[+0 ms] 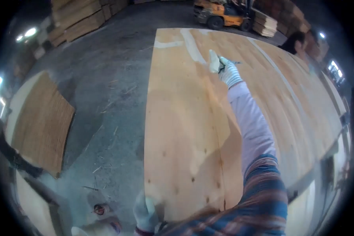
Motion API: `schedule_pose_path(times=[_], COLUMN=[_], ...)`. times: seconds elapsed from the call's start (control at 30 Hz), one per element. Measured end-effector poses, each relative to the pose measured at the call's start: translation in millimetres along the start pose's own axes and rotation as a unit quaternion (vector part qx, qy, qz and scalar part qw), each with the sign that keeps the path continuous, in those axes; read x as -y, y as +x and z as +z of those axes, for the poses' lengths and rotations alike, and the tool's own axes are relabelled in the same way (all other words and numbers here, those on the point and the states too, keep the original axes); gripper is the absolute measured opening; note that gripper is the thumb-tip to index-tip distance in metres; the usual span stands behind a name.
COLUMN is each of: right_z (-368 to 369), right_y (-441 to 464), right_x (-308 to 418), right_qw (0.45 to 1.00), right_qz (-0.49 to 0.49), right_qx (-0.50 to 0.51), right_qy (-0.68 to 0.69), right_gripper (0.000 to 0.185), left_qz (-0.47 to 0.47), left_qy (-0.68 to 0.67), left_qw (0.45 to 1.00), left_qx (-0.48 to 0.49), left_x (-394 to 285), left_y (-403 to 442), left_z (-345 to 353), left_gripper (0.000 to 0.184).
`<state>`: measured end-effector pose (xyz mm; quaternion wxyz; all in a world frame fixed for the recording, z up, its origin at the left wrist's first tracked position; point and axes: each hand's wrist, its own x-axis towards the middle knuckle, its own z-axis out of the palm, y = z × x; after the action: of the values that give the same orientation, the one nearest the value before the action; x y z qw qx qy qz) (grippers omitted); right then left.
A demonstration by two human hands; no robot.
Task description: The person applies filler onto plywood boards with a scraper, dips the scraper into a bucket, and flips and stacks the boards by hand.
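A large pale plywood sheet (181,118) fills the middle, with white filler streaks (192,46) across its far part. My right hand (229,72), in a white striped glove, reaches far over the sheet. Its fingers close round a small dark-handled tool that looks like a putty knife (222,67); most of it is hidden by the glove. My left hand (145,212), gloved and blurred, is low at the sheet's near left edge. How its fingers are bent does not show clearly.
A yellow forklift (220,15) stands at the back beside stacked boards (264,24). Another person (297,43) is at the far right edge of the sheet. At left lies a brown board (43,122). Bits of debris and a small reddish round object (100,209) are on the grey floor.
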<state>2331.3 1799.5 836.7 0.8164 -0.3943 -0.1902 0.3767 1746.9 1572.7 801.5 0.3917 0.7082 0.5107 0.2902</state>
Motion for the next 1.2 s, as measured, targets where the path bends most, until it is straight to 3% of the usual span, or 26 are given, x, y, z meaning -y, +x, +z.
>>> schedule_pose_path(times=[0.03,0.07,0.1,0.13,0.23,0.33,0.4,0.47,0.53,0.6,0.7,0.73,0.8,0.83,0.93,1.03,1.1,1.17,1.2], right_z=[-7.4,2.3,-6.3,-5.5,17.1,26.3,15.1,7.4,4.1,-0.4,14.4,14.6,25.6,55.8,97.6,88.5,103.7,45.1,31.5], right_y=[38.3,58.8,96.6,122.4,138.3,54.3,-18.9,-100.3,-207.6,-311.8,-456.4,-501.3,-563.2,-579.0,-607.0,-582.9,-549.8,-497.4,-465.8], right_x=[-20.8,-26.8,-26.7,-23.8,-31.2,-10.1,-8.3,2.2,17.5,20.2,21.2,7.8,-8.8,-12.9,-26.2,-23.4,-11.0,-12.4,-13.8], right_qw=[0.999,0.939,0.803,0.584,0.732,0.724,0.771,0.765,0.79,0.798,0.802,0.81,0.808,0.774,0.818,0.931,0.956,0.969,0.921], right_qz=[-0.021,0.009,-0.084,-0.175,-0.025,0.056,-0.031,0.013,-0.027,0.02,-0.061,-0.056,-0.067,-0.147,0.025,-0.054,-0.086,-0.077,-0.098], right_qx=[-0.047,-0.162,-0.117,-0.068,0.067,0.167,0.207,0.292,0.324,0.213,0.22,0.171,0.087,0.081,-0.15,-0.247,-0.279,-0.205,-0.27], right_qy=[-0.007,-0.304,-0.578,-0.79,-0.678,-0.667,-0.602,-0.574,-0.52,-0.564,-0.552,-0.558,-0.578,-0.611,-0.555,-0.265,-0.026,-0.116,-0.263], right_gripper=[0.022,0.036,0.028,0.022,0.044,0.03,0.029,0.027,0.024,0.025,0.026,0.026,0.026,0.024,0.021,0.021,0.02,0.023,0.023], left_qz=[-0.038,-0.044,-0.044,-0.045,-0.051,-0.033,-0.01,0.017,0.055,0.127,0.271,0.239,0.194,0.164,0.093,0.132,0.148,0.176,0.192], left_qy=[0.037,0.036,0.035,0.034,0.035,0.008,-0.027,-0.072,-0.112,-0.106,-0.015,-0.012,-0.152,-0.216,-0.164,-0.184,-0.208,-0.193,-0.182], left_qw=[0.998,0.998,0.998,0.998,0.998,0.999,0.998,0.995,0.986,0.975,0.95,0.96,0.951,0.941,0.96,0.942,0.932,0.93,0.928], left_qx=[0.021,0.021,0.021,0.02,0.023,0.036,0.051,0.071,0.107,0.145,0.156,0.147,0.186,0.201,0.206,0.249,0.257,0.26,0.262], left_x=[-14.4,-17.9,-18.6,-19.1,-15.9,-7.0,4.7,19.5,29.0,32.2,57.2,64.2,62.6,62.4,59.6,63.5,64.7,62.5,61.5], left_y=[5.9,9.4,14.4,19.0,28.0,25.8,24.0,22.0,19.3,21.1,29.8,32.3,39.7,39.3,37.4,43.0,47.5,50.9,53.6], left_z=[-1.9,-1.1,1.4,2.0,3.5,4.9,3.5,3.8,0.9,-8.5,-11.8,-3.8,6.9,6.8,5.1,-4.0,-5.6,-10.0,-12.6], left_gripper=[0.036,0.036,0.037,0.037,0.038,0.039,0.04,0.041,0.048,0.055,0.062,0.062,0.064,0.065,0.069,0.072,0.07,0.07,0.07])
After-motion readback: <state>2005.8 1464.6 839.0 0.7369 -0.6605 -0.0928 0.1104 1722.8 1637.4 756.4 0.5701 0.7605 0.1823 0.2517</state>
